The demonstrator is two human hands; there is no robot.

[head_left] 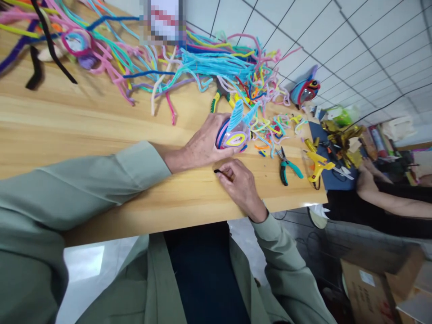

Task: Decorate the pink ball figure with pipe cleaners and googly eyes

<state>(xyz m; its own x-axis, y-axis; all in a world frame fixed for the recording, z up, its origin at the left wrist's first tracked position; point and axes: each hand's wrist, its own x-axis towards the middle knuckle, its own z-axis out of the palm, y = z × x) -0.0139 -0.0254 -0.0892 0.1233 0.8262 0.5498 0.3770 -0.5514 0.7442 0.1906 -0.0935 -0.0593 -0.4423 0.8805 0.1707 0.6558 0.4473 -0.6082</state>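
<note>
My left hand [204, 140] is wrapped around a small rounded craft figure [233, 137] on the wooden table. It has a see-through body wound with purple, blue and pink pipe cleaners, a yellow-ringed eye and two upright light blue ears. Just below it, my right hand [240, 185] pinches a short black piece of pipe cleaner [217, 171] between thumb and fingers. Most of that piece is hidden by the fingers. Pliers with yellow and green handles [214, 101] lie behind my left hand, and teal-handled cutting pliers [289, 169] lie to the right.
Bundled pipe cleaners [216, 63] stretch along the tiled wall, with scattered offcuts [270, 130] nearer. A blue and red craft figure [305, 92] stands at the back right. A yellow glue gun [317, 165] sits near the table's right end. Beyond it are another person's arms [378, 193] and cardboard boxes [366, 288].
</note>
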